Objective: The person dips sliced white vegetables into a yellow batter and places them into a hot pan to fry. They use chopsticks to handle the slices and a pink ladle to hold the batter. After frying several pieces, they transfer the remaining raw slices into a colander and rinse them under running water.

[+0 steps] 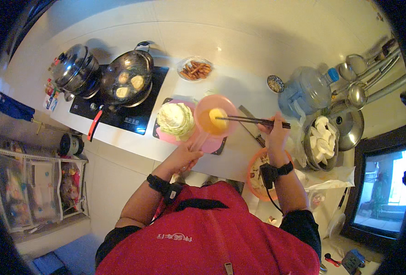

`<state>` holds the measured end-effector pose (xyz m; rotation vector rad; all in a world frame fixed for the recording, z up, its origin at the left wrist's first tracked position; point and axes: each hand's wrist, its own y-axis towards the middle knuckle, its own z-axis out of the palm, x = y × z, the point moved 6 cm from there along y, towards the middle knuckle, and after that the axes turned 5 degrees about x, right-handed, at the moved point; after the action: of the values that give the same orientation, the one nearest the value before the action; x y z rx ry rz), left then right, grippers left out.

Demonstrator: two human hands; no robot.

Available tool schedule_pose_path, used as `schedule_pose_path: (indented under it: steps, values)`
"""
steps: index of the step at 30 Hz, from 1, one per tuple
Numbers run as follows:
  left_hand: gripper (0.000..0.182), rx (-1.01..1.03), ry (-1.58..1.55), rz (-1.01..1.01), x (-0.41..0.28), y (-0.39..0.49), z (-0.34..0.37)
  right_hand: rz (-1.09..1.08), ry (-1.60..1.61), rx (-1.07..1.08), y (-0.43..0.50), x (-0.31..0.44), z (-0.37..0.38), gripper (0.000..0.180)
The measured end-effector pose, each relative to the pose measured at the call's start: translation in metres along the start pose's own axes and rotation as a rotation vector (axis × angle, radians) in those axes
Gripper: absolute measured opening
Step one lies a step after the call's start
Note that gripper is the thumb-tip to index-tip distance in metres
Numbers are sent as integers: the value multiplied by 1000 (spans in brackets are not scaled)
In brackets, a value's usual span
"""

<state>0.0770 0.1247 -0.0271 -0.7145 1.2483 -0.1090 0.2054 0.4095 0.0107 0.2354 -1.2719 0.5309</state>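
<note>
My left hand (184, 156) grips the handle of a pink plastic dipper (200, 140), which holds orange-yellow liquid that looks like beaten egg (205, 126). Dark chopsticks (246, 119) are in my right hand (277, 134). Their tips reach into the dipper and touch a round yellow slice (218, 116) lying in the liquid. Beneath the dipper is a pink cutting board (212, 146) with dark corners, where a pale stack of leaves, perhaps cabbage (176, 118), sits to the left. A knife (253, 132) lies on the counter between the board and my right hand.
On the induction cooktop (139, 122), a frying pan (127, 68) with a red handle holds three pieces. A lidded steel pot (77, 68) stands left. Behind are fried strips on a plate (196, 70). An orange basin (253, 168), sliced white pieces (323, 139) and a water jug (304, 91) are right.
</note>
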Motion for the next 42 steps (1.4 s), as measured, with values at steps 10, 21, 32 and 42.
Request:
schedule_pose_path:
  steps: [10,21,32,42]
  values:
    - [16,27,-171,175,2,-67,-87,-63,93,29,-44,-10,106,34]
    - [18,81,-209,143,51,-106,-201,33,203,-128,-114,-71,193,36]
    - [20,140,-228,93,86,-123,-249,77,117,-100,-132,-110,223,32]
    - [17,24,-227,106,86,-132,-274,121,-40,78,-112,-114,271,35]
